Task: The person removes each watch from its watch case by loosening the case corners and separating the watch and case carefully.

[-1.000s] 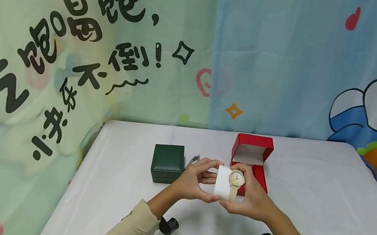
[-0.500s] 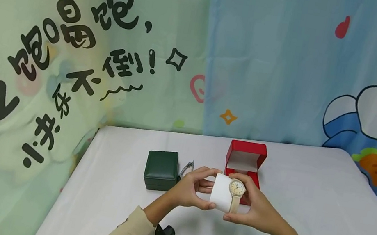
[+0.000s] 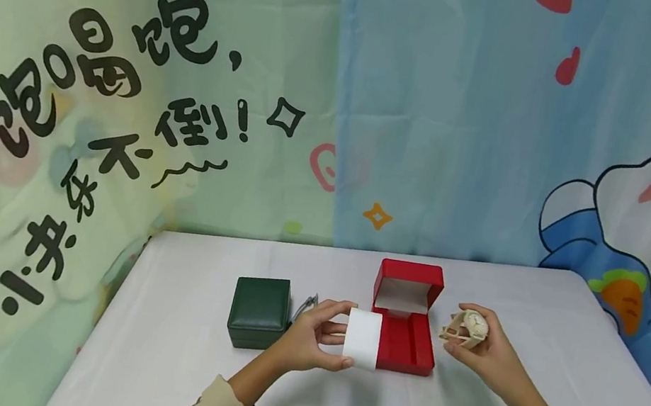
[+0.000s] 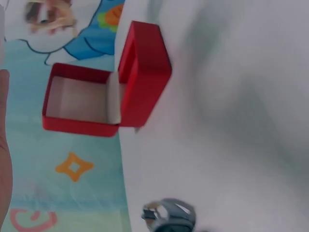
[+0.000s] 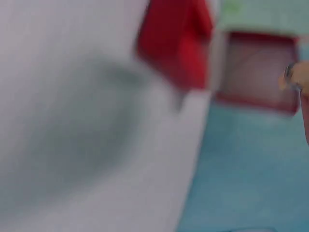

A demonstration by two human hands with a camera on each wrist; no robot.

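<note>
In the head view my left hand holds a white watch cushion between thumb and fingers, in front of the red box's left side. My right hand grips a cream-strapped wristwatch to the right of that box, its strap curved in a loop. The red box stands with its lid up; its inside is red below and pale in the lid. The left wrist view shows the red box from the side and a blurred bit of the watch. The right wrist view is blurred.
A closed dark green box stands left of my left hand. Just beside it lies a silver watch, partly hidden by the hand. A white cloth covers the table, with printed curtains behind.
My right hand has drawn the wristwatch off the white cushion and moved right with it. The left hand still holds the cushion. The whole view has shifted somewhat.
</note>
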